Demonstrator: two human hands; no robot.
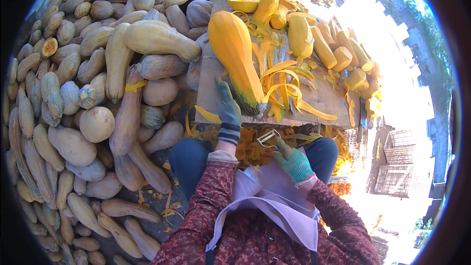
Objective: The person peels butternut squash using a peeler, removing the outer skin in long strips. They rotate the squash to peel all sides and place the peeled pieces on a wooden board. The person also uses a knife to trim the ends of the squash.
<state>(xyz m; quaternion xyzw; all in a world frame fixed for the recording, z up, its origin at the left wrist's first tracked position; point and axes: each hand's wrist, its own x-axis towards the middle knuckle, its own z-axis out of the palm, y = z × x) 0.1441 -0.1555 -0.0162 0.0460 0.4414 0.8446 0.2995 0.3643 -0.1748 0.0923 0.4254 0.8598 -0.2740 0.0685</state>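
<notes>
A large orange squash [235,53], mostly peeled, lies on the wooden board [316,99] in front of me. Some green skin remains at its narrow near end, by the dark stem. My left hand [229,106], in a dark-cuffed work glove, is stretched out flat along the squash's left side and grasps nothing. Whether its palm touches the squash I cannot tell. Over my lap, my right hand [293,160] in a green knit glove grips a metal vegetable peeler [268,138], just below the board's front edge. Long peel strips [285,88] curl to the right of the squash.
A big heap of unpeeled squashes [97,125] fills the left side. Peeled squashes [301,36] and squash pieces [342,58] line the board's far and right sides. Peelings [252,147] lie below the board. Plastic crates [393,180] stand at the right in bright light.
</notes>
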